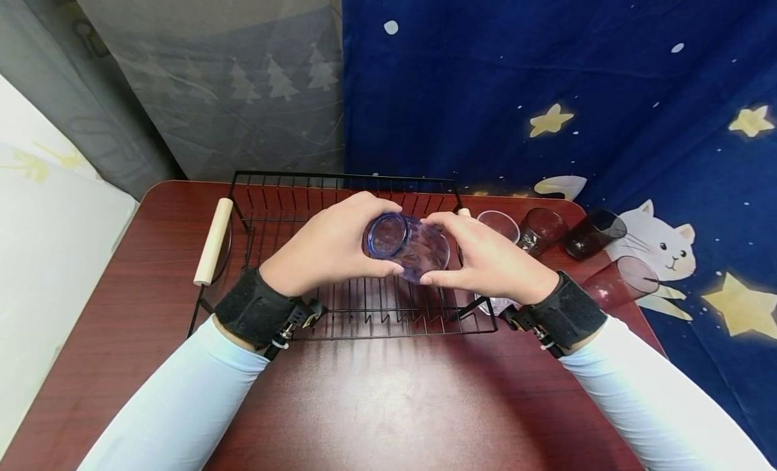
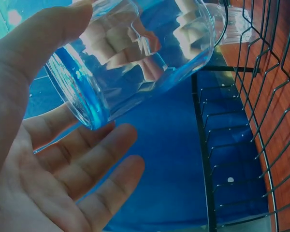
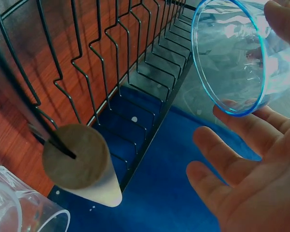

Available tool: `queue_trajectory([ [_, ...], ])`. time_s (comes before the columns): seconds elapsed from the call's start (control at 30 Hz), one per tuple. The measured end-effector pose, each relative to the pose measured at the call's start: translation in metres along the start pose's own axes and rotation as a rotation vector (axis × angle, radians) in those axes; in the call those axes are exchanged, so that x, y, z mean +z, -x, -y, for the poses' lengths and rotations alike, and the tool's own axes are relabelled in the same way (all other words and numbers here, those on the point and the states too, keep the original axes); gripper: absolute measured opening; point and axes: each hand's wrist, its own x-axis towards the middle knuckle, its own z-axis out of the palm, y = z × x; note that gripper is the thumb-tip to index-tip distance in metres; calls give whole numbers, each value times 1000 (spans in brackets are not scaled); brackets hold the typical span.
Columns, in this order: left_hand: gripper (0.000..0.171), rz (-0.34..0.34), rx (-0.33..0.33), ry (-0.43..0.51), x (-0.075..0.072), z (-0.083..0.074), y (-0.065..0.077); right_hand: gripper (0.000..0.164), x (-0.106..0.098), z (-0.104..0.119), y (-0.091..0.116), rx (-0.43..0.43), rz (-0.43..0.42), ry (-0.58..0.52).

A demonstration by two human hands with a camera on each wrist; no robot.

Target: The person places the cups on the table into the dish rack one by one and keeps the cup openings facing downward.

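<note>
Both hands hold a clear, blue-tinted drinking glass (image 1: pixel 419 252) on its side over a black wire dish rack (image 1: pixel 342 338). Its thick blue base points left and its open mouth points right. My left hand (image 1: pixel 328 245) grips the base end, thumb on the near side and fingers on the far side. At the mouth end, my right hand (image 1: pixel 488 258) holds the glass between thumb and fingers. The right wrist view shows the blue rim of the glass (image 3: pixel 263 53) beside the thumb, with the other fingers spread below. In the left wrist view, several fingers extend past the base.
The rack has a pale wooden handle (image 1: pixel 214 241) on its left end. Right of it stand a clear glass (image 1: pixel 499 223), a brownish glass (image 1: pixel 542 229), a dark glass (image 1: pixel 591 235) and a reddish glass (image 1: pixel 619 282). A curtain (image 1: pixel 455 73) hangs behind the reddish-brown table (image 1: pixel 388 403).
</note>
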Motion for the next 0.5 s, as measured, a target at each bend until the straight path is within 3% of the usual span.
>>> queue_trajectory([
  [0.5, 73, -7, 12, 24, 4, -7, -3, 80, 7, 3, -5, -78, -27, 31],
])
